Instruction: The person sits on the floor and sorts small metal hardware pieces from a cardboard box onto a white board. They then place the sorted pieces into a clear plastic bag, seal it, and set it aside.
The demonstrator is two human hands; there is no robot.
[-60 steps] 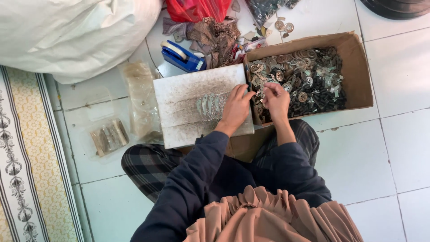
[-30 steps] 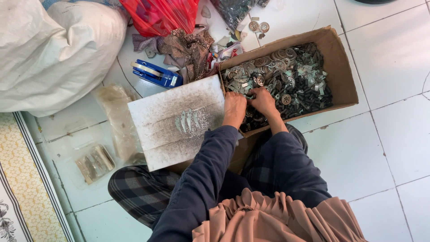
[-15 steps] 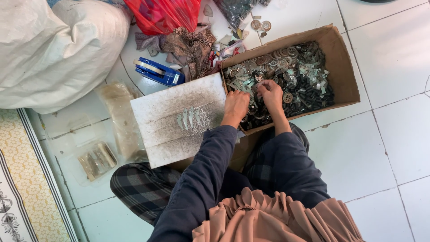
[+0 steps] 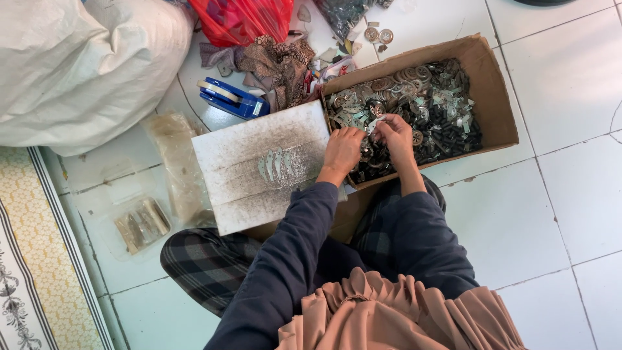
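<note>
**Small metal parts being handled over a cardboard box**

A small pale metal part [image 4: 374, 123] is being held between the two hands at the centre of the frame, just above the near left corner of the cardboard box [image 4: 499, 104]. The left hand [image 4: 343, 148] is being kept curled, with its fingers pressed together and bent down at the box edge; the right hand [image 4: 396, 136] is being held just beside it, fingertips drawn in toward the same part. Whether the part is being pinched by one hand or by both cannot be told, since the fingertips are being seen from above and are partly hidden.

The box is being filled by a heap of metal parts [image 4: 434, 110], dark and silvery, some round and some flat. To the left of the hands, a white board [image 4: 246, 162], dusted grey, is being rested across the lap, and a short row of pale leaf-shaped pieces [image 4: 277, 166] is being kept on it, near the left hand.

In the upper middle of the frame a blue tape dispenser [image 4: 232, 98] is lying on the tiled floor [image 4: 570, 194], beside a red plastic bag [image 4: 243, 19] and crumpled patterned cloth [image 4: 278, 65]. A large white sack [image 4: 78, 65] is filling the upper left. At the left, clear plastic bags [image 4: 142, 223] of small pieces are lying on the tiles, next to a patterned mat [image 4: 32, 259].
</note>
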